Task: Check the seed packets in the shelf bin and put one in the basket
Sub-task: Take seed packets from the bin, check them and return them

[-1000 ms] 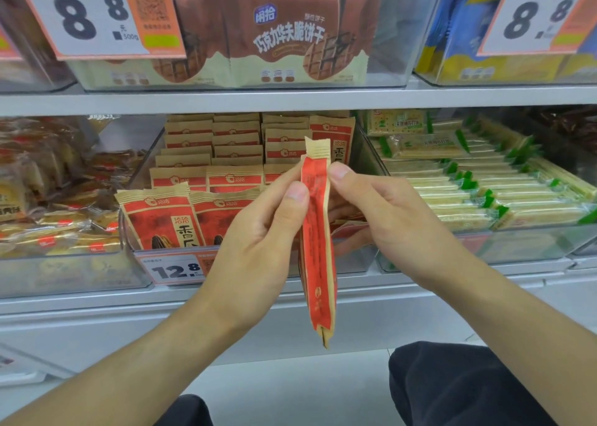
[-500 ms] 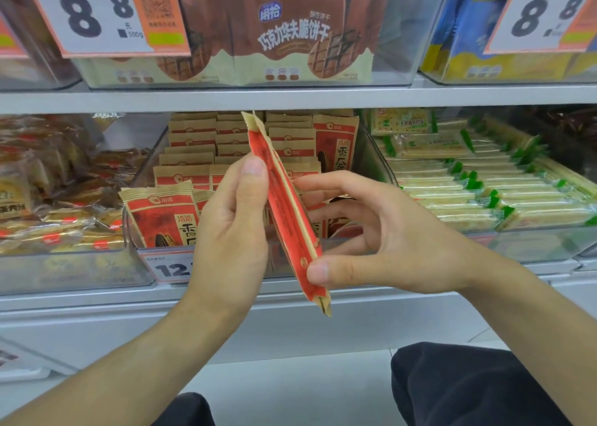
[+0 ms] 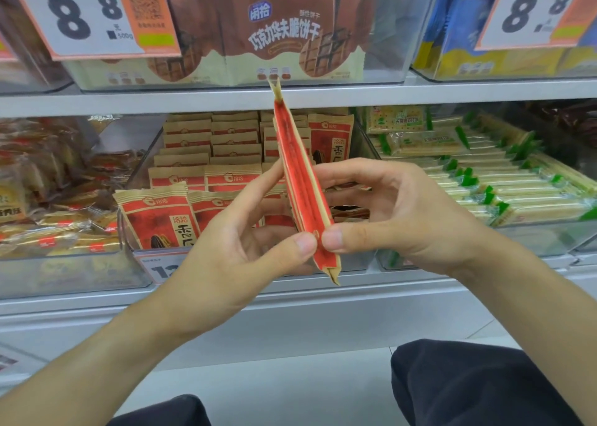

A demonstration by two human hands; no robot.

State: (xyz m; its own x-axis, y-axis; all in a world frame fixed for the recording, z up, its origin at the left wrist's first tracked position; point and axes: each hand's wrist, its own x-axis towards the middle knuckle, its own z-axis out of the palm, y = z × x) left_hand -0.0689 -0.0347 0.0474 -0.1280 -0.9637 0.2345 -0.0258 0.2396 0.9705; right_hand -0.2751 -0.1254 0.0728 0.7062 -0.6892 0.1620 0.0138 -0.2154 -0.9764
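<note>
So both hands are on one red seed packet point(image 3: 303, 192), held edge-on in front of the shelf bin point(image 3: 142, 180). The left hand point(image 3: 232, 251) and right hand point(image 3: 397, 218) each pinch its lower end with thumb and fingers. More packets point(image 3: 155, 218) stand in the bin behind it.

Pinched between both thumbs, the seed packet point(image 3: 303, 186) looks like matt kraft paper printed red. Behind the grip, the shelf bin point(image 3: 361, 141) is clear glossy plastic. Above, the shelf edge point(image 3: 193, 100) seems smooth painted metal.
</note>
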